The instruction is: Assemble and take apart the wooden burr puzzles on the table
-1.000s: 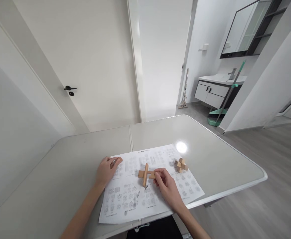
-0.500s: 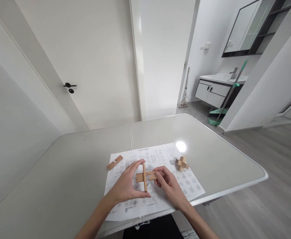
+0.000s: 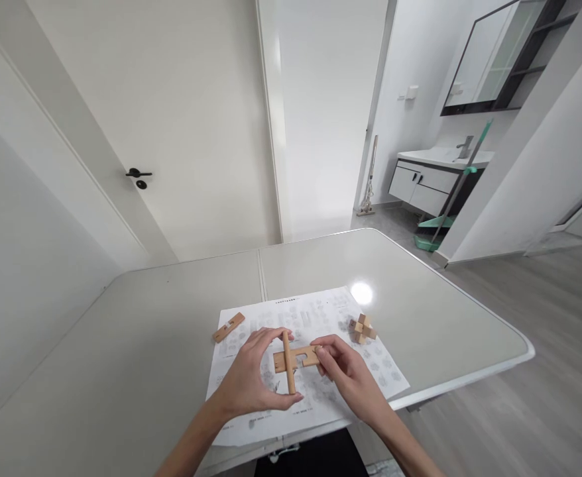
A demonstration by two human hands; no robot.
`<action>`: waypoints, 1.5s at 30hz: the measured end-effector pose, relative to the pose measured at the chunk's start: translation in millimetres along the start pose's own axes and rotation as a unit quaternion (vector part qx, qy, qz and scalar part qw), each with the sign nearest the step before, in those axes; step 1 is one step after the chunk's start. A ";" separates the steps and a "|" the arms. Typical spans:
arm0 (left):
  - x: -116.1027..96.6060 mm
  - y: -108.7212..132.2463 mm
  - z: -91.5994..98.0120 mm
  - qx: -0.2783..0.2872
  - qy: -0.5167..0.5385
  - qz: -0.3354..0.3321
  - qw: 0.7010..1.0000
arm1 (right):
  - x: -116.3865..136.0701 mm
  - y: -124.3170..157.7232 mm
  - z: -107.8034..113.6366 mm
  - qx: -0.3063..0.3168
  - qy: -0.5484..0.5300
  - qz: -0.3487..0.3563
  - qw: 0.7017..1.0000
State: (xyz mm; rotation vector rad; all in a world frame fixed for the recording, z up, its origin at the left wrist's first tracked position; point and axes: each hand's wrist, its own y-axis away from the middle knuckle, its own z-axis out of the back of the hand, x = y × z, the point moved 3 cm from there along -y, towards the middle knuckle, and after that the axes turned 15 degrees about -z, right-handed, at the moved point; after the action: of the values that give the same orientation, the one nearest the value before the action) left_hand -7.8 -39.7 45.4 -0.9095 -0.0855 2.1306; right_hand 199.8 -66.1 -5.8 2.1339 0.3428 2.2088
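Observation:
My left hand (image 3: pixel 254 374) grips a narrow wooden piece (image 3: pixel 290 371) by its two ends, thumb below and fingers above. In my right hand (image 3: pixel 343 368) is the right end of a flat notched wooden piece (image 3: pixel 309 356), pinched between thumb and fingers. The two pieces cross, the narrow one standing across the flat one left of its notch. Another notched wooden piece (image 3: pixel 229 327) lies at the left edge of the printed paper sheet (image 3: pixel 321 411). An assembled wooden burr puzzle (image 3: pixel 362 328) sits on the sheet's right side.
The sheet lies at the front of a pale folding table (image 3: pixel 146 344) with a seam across it. A door (image 3: pixel 196 132) stands behind. Further right are a mop (image 3: pixel 370 179), a sink cabinet (image 3: pixel 423 179) and a green broom and dustpan (image 3: pixel 433 232).
The flat notched piece has tilted so that more of its face and notch shows. Both hands have dropped slightly toward me and still hold the same pieces.

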 end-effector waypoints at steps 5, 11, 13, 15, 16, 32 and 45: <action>-5.0 -3.8 -1.9 -0.005 -0.032 0.014 0.999 | -1.0 1.3 17.6 -0.056 0.039 -0.013 0.998; 6.1 9.0 10.3 -0.005 -0.014 0.025 1.000 | -6.0 0.8 39.0 -0.101 0.027 -0.017 0.994; 19.9 19.2 17.0 -0.015 -0.045 0.044 0.998 | -8.3 2.1 39.7 -0.102 0.021 -0.018 0.994; 36.2 29.0 22.5 -0.016 -0.088 0.047 0.995 | -11.4 3.9 34.6 -0.075 0.014 -0.023 0.997; 44.5 33.0 24.3 -0.007 -0.112 0.043 0.993 | -13.4 4.8 30.8 -0.059 0.009 -0.027 0.998; 101.2 35.8 33.4 0.187 -0.176 0.001 0.966 | -26.9 -0.8 -1.3 -0.035 0.064 -0.033 0.997; 98.3 67.4 46.8 0.118 -0.234 -0.019 0.965 | -7.1 -20.7 -43.6 0.016 0.166 0.015 0.986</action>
State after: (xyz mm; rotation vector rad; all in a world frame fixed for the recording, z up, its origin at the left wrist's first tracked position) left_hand -122.7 -5.9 -0.1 -0.2535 -0.0829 2.2214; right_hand 154.5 -52.7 -17.7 1.7896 0.3624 2.5929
